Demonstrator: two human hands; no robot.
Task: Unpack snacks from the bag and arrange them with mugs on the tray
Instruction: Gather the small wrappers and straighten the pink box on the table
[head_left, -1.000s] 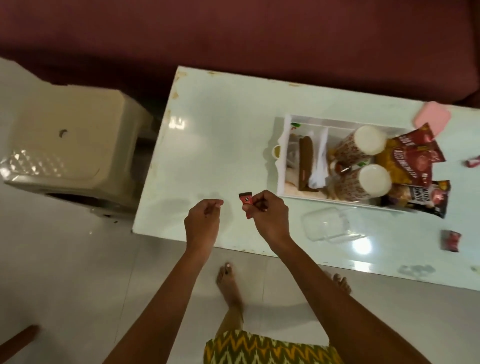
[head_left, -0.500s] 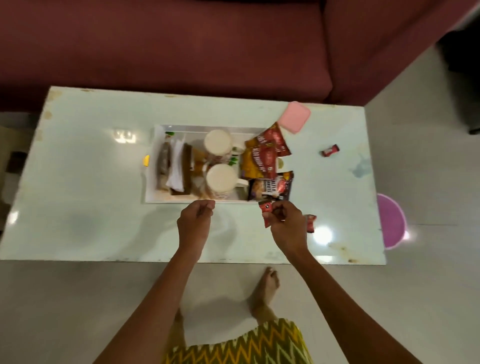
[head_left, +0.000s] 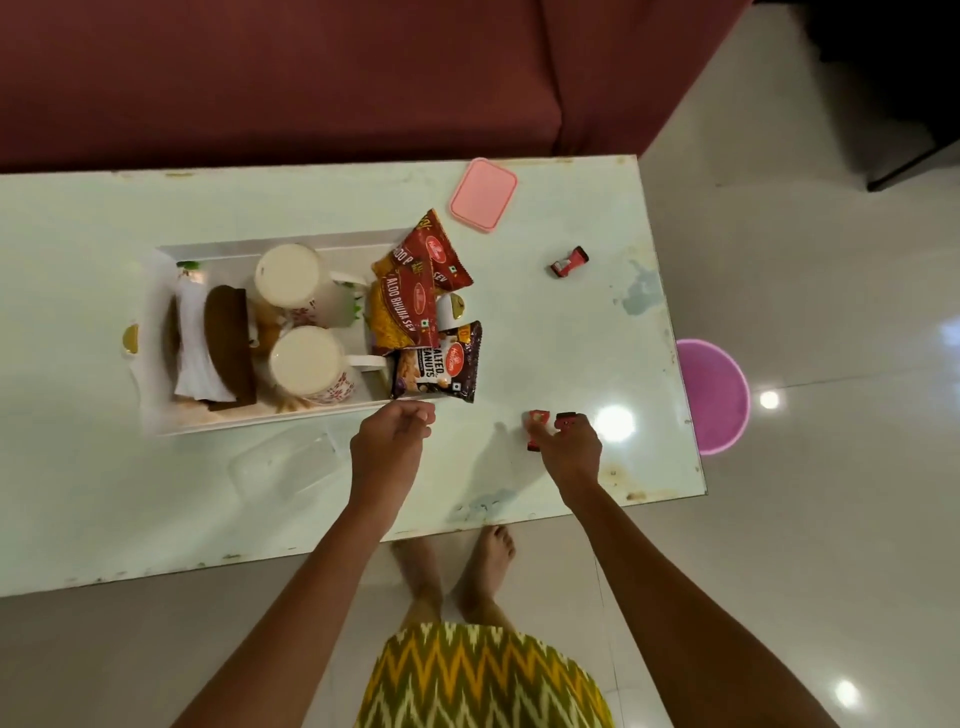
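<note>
A white tray (head_left: 260, 420) on the pale table holds two white mugs (head_left: 288, 273) (head_left: 306, 361), mouths up. At its right end lie two red Aloo Bhujia packets (head_left: 410, 306) (head_left: 439, 252) and a dark salted peanuts packet (head_left: 436, 370). My right hand (head_left: 569, 449), right of the tray near the table's front edge, pinches a small red candy (head_left: 537, 419). Its fingers also touch a second red candy (head_left: 566, 415) on the table. My left hand (head_left: 389, 439) hovers just in front of the peanuts packet, fingers curled with nothing in them.
Another red candy (head_left: 570, 261) lies further back on the table, with a pink lid (head_left: 483, 193) behind it. A clear plastic container (head_left: 285, 462) sits left of my left hand. A brown object and white tissue fill the tray's left end. A purple tub (head_left: 719, 395) stands on the floor.
My view has swung to the right along the table. My right hand carried the red candy rightwards and came down onto the second candy. My left hand followed to the tray's front right corner.
</note>
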